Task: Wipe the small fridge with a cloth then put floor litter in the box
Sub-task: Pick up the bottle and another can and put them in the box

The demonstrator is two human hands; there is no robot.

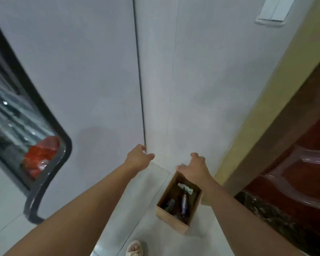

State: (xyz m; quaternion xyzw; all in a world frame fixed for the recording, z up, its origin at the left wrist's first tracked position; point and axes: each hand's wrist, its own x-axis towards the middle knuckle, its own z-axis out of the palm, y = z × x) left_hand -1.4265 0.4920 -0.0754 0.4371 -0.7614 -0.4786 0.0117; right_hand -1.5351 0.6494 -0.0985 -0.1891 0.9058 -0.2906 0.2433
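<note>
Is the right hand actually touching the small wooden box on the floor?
Cannot tell: in the head view the right hand overlaps the wooden box's far rim, hiding any contact.

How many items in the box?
3 visible in the box: a white piece at the far end, a bottle in the middle, a dark item on its left. The right hand covers the far rim, so more may be hidden.

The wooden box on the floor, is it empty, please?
No. The wooden box holds litter: a bottle and a white scrap.
</note>
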